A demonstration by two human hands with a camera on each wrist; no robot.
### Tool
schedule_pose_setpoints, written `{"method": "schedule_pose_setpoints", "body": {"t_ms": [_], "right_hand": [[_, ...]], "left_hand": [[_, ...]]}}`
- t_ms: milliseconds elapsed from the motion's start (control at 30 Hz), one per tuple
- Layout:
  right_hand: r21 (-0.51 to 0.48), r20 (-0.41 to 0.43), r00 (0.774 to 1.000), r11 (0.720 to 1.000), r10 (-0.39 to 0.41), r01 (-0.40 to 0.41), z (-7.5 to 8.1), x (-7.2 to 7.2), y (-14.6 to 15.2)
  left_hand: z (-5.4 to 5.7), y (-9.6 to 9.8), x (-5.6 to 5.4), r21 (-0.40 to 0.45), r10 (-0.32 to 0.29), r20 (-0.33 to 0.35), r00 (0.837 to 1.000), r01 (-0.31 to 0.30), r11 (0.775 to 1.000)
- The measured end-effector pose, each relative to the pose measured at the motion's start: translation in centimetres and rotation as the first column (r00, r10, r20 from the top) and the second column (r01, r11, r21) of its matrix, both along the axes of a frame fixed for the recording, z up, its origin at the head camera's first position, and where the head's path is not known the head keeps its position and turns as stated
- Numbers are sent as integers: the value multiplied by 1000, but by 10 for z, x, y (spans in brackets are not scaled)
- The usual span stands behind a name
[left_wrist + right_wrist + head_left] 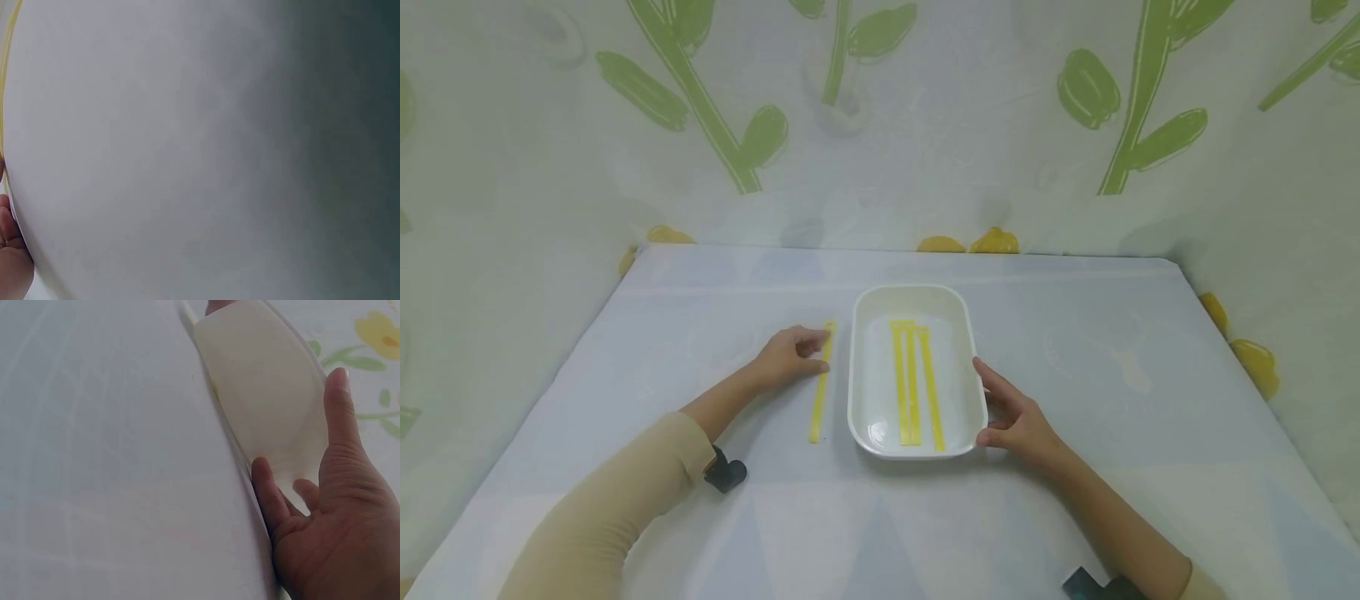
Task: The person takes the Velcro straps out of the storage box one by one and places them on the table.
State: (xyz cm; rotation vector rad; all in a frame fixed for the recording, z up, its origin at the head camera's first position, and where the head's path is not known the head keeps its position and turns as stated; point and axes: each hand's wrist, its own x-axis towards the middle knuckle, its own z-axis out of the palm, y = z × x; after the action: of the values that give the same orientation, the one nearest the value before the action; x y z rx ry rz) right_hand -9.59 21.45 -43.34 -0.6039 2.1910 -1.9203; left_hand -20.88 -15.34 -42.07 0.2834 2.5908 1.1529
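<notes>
The loose yellow strip (818, 408) lies on the bench (1120, 350), left of the white tray (859, 375) and well short of the far edge, running lengthwise between the far edge and the near side with its near end leaning slightly toward the left edge. The left hand (788, 358) reaches it from the left, thumb and forefinger apart, both tips at the strip's far half; the near half extends clear of the hand. In the left wrist view only a thin yellow line and parts of the hand show, at the border. The strip is narrow, flat, straight-sided and bright yellow. The tray is glossy and rectangular with rounded corners and a raised rim, standing about midway between the bench's left and right edges. The right hand (1018, 425) meets the tray's right side toward its near right corner, thumb and fingers spread apart against the rim and outer wall. On the tray's floor lie three more yellow strips (914, 392): two close side by side, the third slanting to their right, its near end toward the tray's near right corner.
</notes>
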Motion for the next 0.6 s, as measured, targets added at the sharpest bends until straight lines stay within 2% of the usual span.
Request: {"method": "schedule_pose_setpoints", "body": {"t_ms": [133, 267, 467, 600], "right_hand": [[5, 4, 1000, 1000, -2, 2, -2, 0, 0], [-1, 2, 1000, 1000, 8, -8, -3, -2, 1], [13, -4, 1000, 1000, 0, 0, -4, -2, 1], [19, 2, 1000, 1000, -8, 8, -4, -2, 1]], "left_hand": [[2, 3, 0, -32, -3, -16, 1000, 2, 999], [4, 5, -1, -32, 11, -2, 1000, -12, 999], [11, 2, -10, 55, -8, 71, 997, 4, 998], [21, 0, -14, 131, -25, 116, 993, 10, 991]]}}
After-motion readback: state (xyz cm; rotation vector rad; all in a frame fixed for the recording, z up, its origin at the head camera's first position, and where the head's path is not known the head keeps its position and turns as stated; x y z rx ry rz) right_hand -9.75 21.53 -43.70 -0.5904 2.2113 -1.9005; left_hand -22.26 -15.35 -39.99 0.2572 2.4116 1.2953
